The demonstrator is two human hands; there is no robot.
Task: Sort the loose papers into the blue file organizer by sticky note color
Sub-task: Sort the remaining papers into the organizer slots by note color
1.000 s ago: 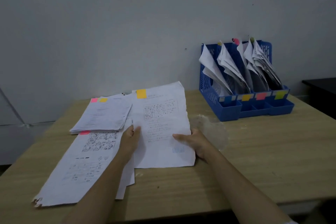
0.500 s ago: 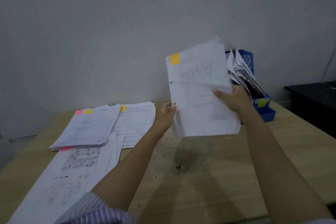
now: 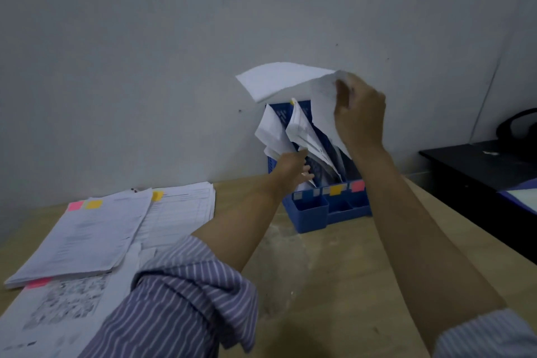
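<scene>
The blue file organizer (image 3: 311,213) stands against the wall with white papers leaning in its slots and yellow and pink labels on its front. My right hand (image 3: 360,113) grips a white sheet (image 3: 279,80) above the organizer; the sheet bends over the slots. My left hand (image 3: 293,167) reaches into the papers in the organizer (image 3: 302,128), its fingers partly hidden among them. Loose papers (image 3: 84,238) with pink and yellow sticky notes lie in stacks at the left of the wooden table (image 3: 334,285).
A second stack with a yellow note (image 3: 180,209) lies behind the first. A printed sheet (image 3: 58,308) with a pink note covers the near-left corner. A dark desk (image 3: 479,171) stands to the right. The wall is close behind the organizer.
My right hand has carried the yellow-noted sheet up and right over the organizer. My left hand let go of it and reached into the organizer's papers. The view came closer.
</scene>
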